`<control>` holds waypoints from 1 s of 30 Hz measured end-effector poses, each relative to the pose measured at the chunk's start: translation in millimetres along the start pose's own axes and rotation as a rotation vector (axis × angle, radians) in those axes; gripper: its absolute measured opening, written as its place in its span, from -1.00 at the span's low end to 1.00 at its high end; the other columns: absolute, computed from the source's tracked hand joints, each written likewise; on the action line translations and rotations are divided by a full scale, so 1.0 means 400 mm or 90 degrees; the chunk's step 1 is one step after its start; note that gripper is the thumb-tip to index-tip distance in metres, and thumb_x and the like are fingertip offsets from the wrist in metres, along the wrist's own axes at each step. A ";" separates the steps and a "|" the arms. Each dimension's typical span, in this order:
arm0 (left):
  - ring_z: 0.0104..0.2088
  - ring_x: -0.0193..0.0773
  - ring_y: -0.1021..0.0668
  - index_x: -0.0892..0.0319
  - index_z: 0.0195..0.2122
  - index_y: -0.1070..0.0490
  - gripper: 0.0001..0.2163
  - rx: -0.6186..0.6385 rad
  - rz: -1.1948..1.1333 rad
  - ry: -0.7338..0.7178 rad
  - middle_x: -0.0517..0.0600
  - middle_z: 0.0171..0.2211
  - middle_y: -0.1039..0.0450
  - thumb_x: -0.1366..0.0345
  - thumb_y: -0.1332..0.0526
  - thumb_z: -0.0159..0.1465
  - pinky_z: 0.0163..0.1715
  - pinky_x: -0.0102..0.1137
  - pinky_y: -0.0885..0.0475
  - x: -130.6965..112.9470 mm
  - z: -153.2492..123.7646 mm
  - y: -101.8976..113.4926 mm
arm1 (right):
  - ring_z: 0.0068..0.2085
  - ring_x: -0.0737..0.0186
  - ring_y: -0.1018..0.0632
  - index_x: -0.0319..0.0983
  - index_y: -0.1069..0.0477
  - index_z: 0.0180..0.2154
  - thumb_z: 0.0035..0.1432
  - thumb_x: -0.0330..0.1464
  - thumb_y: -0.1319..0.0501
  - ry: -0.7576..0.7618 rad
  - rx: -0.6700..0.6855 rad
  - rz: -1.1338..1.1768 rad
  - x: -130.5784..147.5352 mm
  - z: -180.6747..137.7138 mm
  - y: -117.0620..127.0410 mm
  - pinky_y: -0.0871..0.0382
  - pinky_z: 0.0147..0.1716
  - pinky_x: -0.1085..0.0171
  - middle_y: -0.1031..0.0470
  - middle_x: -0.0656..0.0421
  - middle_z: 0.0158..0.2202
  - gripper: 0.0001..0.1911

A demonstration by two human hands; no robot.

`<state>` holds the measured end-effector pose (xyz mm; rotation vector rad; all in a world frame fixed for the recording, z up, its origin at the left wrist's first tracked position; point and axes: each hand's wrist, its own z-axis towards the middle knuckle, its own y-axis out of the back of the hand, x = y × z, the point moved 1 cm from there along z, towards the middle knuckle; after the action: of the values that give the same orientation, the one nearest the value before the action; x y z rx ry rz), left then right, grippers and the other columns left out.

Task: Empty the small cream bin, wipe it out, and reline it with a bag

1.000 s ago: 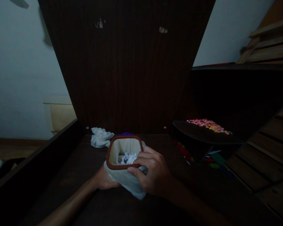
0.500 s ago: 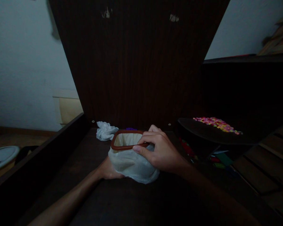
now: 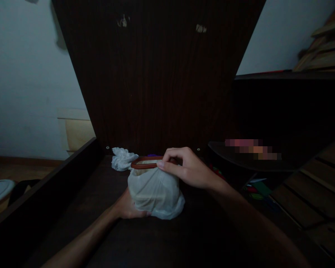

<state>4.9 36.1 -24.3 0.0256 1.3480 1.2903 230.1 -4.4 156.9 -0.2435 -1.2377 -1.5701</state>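
A small bin with a reddish-brown rim (image 3: 141, 164) stands on the dark wooden surface, lined with a white plastic bag (image 3: 156, 191) that hangs over its outside. My right hand (image 3: 188, 169) pinches the rim and the bag's edge at the near right side. My left hand (image 3: 126, 206) is closed round the bin's lower left, partly hidden behind the bag. The inside of the bin is out of sight from this angle.
A crumpled white tissue (image 3: 123, 158) lies just behind the bin on the left. A tall dark wood panel (image 3: 159, 74) rises behind. A dark shelf (image 3: 240, 158) with small coloured bits sits to the right, wooden slats (image 3: 318, 193) beyond it. A raised board edge (image 3: 44, 186) runs along the left.
The bin has tipped back from facing me to standing upright, so its contents no longer show. My right hand rose with the rim; my left hand stayed at the base.
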 end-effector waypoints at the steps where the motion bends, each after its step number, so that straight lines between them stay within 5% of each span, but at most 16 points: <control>1: 0.23 0.24 -0.44 0.15 0.12 -0.47 -0.37 0.000 0.010 0.009 0.14 0.05 -0.57 0.03 -0.44 0.03 0.37 0.03 -0.16 0.007 -0.004 -0.002 | -0.42 0.35 -0.43 -0.28 -0.49 -0.47 0.26 -0.31 -0.26 -0.020 -0.006 0.023 -0.001 0.005 0.006 -0.24 -0.41 0.33 -0.46 0.26 -0.50 -0.73; 7: 0.20 0.26 -0.47 0.13 0.05 -0.53 -0.41 0.009 0.076 0.047 0.09 0.02 -0.60 0.07 -0.47 -0.03 0.35 0.04 -0.18 0.027 -0.010 -0.012 | -0.42 0.34 -0.46 -0.25 -0.42 -0.47 0.32 -0.16 -0.21 -0.024 -0.120 0.097 0.002 0.012 0.051 -0.30 -0.40 0.33 -0.48 0.24 -0.48 -0.63; 11: 0.21 0.24 -0.45 0.13 0.08 -0.49 -0.36 -0.019 0.066 0.036 0.12 0.05 -0.57 0.04 -0.46 -0.05 0.36 -0.01 -0.17 0.011 -0.004 -0.009 | -0.38 0.27 -0.53 -0.22 -0.44 -0.41 0.32 -0.07 -0.20 -0.024 -0.205 0.065 -0.018 -0.059 0.071 -0.39 -0.36 0.31 -0.52 0.20 -0.46 -0.61; 16: 0.21 0.28 -0.44 0.21 0.10 -0.44 -0.23 -0.071 0.024 0.053 0.20 0.00 -0.56 -0.09 -0.48 -0.10 0.31 0.06 -0.24 0.010 -0.015 -0.005 | -0.42 0.20 -0.55 -0.18 -0.46 -0.41 0.36 -0.06 -0.12 -0.080 -0.308 -0.183 -0.136 -0.234 0.055 -0.42 -0.41 0.26 -0.53 0.17 -0.48 -0.59; 19: 0.17 0.31 -0.47 0.24 0.08 -0.44 -0.23 -0.079 0.018 0.086 0.22 -0.01 -0.54 -0.12 -0.47 -0.09 0.29 0.12 -0.26 0.023 -0.027 -0.007 | -0.20 0.02 -0.62 -0.15 -0.48 -0.34 0.34 -0.09 -0.15 -0.043 -0.389 -0.369 -0.226 -0.343 0.030 -0.47 -0.17 0.09 -0.61 0.10 -0.35 -0.67; 24: 0.10 0.24 -0.53 0.18 0.02 -0.50 -0.29 -0.060 0.013 0.081 0.18 -0.08 -0.59 -0.21 -0.43 -0.04 0.29 0.10 -0.27 0.028 -0.033 -0.001 | -0.23 0.03 -0.60 -0.13 -0.48 -0.32 0.38 -0.19 -0.12 -0.064 -0.310 -0.442 -0.319 -0.465 -0.020 -0.48 -0.15 0.03 -0.59 0.11 -0.35 -0.74; 30: 0.14 0.26 -0.51 0.18 0.06 -0.49 -0.29 -0.046 0.027 0.101 0.21 -0.07 -0.60 -0.23 -0.39 0.02 0.30 0.15 -0.23 0.008 -0.040 0.011 | -0.28 0.07 -0.60 -0.13 -0.47 -0.30 0.34 -0.36 -0.14 -0.069 -0.244 -0.428 -0.355 -0.514 -0.050 -0.47 -0.10 -0.03 -0.58 0.13 -0.36 -0.83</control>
<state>-10.2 29.9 -28.7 -0.1005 1.4408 1.3987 358.2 -84.8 -43.1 -0.1612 -1.1510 -2.4087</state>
